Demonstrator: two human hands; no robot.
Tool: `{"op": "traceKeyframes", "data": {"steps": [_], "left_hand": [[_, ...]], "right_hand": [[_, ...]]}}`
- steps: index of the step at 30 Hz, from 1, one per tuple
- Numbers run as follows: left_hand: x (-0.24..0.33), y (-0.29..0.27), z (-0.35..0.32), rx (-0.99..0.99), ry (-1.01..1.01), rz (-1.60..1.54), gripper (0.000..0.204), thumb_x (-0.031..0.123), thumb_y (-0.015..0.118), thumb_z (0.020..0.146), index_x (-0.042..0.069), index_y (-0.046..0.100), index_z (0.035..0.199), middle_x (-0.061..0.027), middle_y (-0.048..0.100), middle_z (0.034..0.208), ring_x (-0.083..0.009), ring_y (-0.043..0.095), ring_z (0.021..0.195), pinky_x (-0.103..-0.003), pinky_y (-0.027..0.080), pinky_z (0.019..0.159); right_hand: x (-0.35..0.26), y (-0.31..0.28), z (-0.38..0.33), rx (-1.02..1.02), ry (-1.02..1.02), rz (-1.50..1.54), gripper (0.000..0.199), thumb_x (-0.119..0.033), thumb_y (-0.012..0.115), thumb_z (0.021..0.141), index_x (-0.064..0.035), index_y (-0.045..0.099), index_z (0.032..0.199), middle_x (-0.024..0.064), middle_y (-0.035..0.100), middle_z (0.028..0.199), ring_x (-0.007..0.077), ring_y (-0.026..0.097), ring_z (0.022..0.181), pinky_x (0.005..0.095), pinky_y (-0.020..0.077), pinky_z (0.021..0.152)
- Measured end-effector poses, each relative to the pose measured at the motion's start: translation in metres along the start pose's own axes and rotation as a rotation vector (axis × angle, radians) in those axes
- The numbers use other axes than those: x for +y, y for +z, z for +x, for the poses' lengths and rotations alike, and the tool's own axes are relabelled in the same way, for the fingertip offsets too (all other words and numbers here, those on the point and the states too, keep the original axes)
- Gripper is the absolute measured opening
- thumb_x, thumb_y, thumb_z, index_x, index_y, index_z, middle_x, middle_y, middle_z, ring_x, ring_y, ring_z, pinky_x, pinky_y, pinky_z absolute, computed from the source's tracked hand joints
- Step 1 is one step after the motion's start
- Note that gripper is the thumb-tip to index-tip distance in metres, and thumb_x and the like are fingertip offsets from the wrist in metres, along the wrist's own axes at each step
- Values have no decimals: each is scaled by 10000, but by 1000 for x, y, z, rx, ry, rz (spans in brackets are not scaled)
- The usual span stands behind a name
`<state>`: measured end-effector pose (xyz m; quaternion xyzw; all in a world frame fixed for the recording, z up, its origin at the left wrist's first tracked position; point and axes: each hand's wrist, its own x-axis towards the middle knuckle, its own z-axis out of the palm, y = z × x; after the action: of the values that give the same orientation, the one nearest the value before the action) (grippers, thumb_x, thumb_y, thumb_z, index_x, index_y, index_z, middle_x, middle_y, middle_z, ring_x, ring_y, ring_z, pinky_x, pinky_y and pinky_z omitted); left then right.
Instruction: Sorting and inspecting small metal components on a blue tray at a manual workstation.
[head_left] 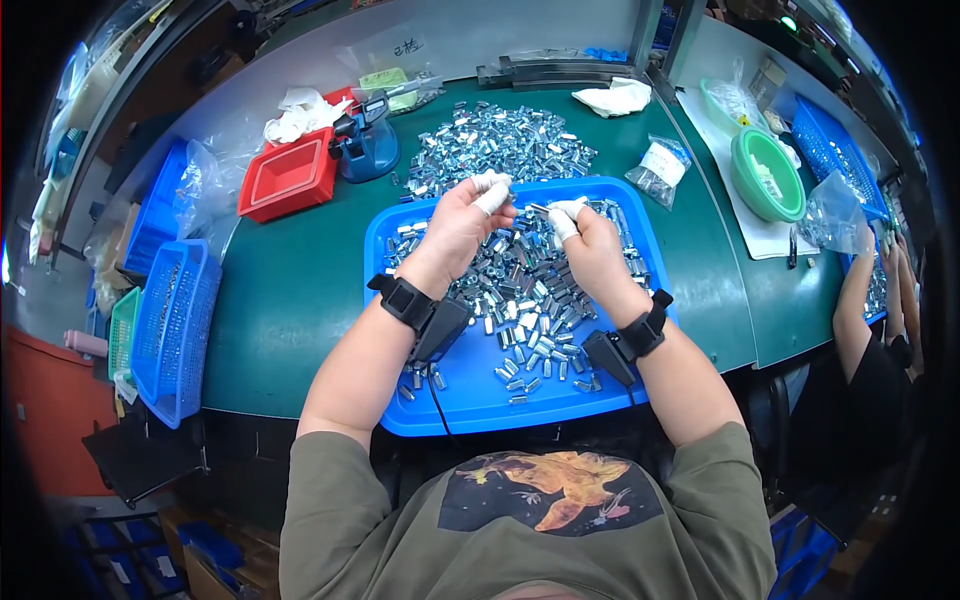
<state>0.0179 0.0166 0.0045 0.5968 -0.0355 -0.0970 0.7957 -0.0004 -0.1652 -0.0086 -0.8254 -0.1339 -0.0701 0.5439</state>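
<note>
Both my hands are raised over the far half of a blue tray [450, 405] heaped with small shiny metal parts [525, 315]. White finger covers wrap the fingertips and thumbs. My left hand [462, 228] is closed in a pinch on a small metal part [509, 186], mostly hidden by the fingers. Just to the right, my right hand [598, 250] pinches a short, thin metal piece [541, 210] that points toward the left hand. Its exact kind is too small to make out. Beyond the tray lies a loose pile of similar metal parts [500, 140] on the green table [290, 320].
Red bins [290, 178] and a blue device with a dial [366, 140] stand at the far left. Blue baskets [175, 335] sit at the left edge. A bag of parts [660, 170] and a green basin [768, 175] are on the right. Another person's arms [855, 290] reach in there.
</note>
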Motion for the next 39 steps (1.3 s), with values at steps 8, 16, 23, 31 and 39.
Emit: {"op": "traceKeyframes", "data": {"steps": [8,16,23,31,39], "left_hand": [[1,12,-7,-96,-40,-27,244,109,547,870,-4,540,1087,-52,600,904,-118,594,763,-229,488,672],[-6,17,-9,-98,109,263,203,66,550,860,0,579,1050,-65,627,879,-110,602,740,-219,487,664],[-15,18,-11,-58,196,285,171,44,550,852,7,600,1011,-55,632,879,-108,606,735,-219,495,655],[-1,7,5,-35,185,414,174,57,543,861,9,589,1022,-33,620,868,-87,588,698,-205,479,635],[21,-31,54,313,433,1426,416,224,678,755,28,553,1100,-115,618,890,-213,610,758,-308,484,673]], "right_hand": [[4,2,-1,42,-80,-80,163,-135,527,874,-2,604,929,34,577,682,94,500,580,253,401,518],[1,1,-6,47,-84,-129,156,-133,530,867,-2,609,901,20,573,655,88,490,560,255,393,498],[-1,2,-4,-36,96,143,175,-157,530,841,-4,614,857,138,615,701,258,597,641,341,459,592],[9,-4,7,16,-43,-5,152,-122,519,857,-12,621,885,36,576,660,105,503,559,268,398,507],[-11,-14,0,68,-66,-56,154,-142,554,837,-20,628,896,126,613,720,222,583,627,324,443,572]]}}
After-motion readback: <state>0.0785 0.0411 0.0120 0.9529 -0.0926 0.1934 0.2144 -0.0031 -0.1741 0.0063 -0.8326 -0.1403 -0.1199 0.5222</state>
